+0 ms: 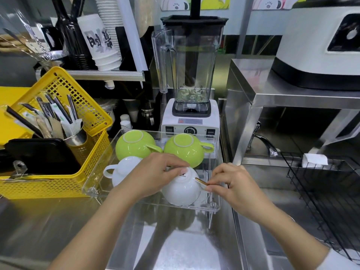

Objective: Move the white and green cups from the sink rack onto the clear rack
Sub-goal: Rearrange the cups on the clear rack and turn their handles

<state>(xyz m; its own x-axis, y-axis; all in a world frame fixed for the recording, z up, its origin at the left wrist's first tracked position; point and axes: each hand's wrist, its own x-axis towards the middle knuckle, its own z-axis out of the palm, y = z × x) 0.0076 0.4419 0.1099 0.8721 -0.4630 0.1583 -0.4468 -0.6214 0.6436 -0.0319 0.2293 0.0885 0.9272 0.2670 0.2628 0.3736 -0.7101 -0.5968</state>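
Two green cups (pixel 134 146) (pixel 186 148) lie upside down at the back of the clear rack (pixel 101 172). A white cup (pixel 121 168) lies upside down at the front left, its handle pointing left. A second white cup (pixel 182 190) with a gold handle sits upside down at the front right. My left hand (pixel 153 172) rests its fingertips on that cup's base. My right hand (pixel 235 187) pinches its gold handle (pixel 201 181). The black wire sink rack (pixel 323 193) at the right holds no cups.
A yellow basket (pixel 58 133) with a tin of straws and utensils stands left of the clear rack. A blender (pixel 190 75) stands just behind it. A steel shelf (pixel 272 96) with a white machine is at right, above the sink faucet (pixel 263 141).
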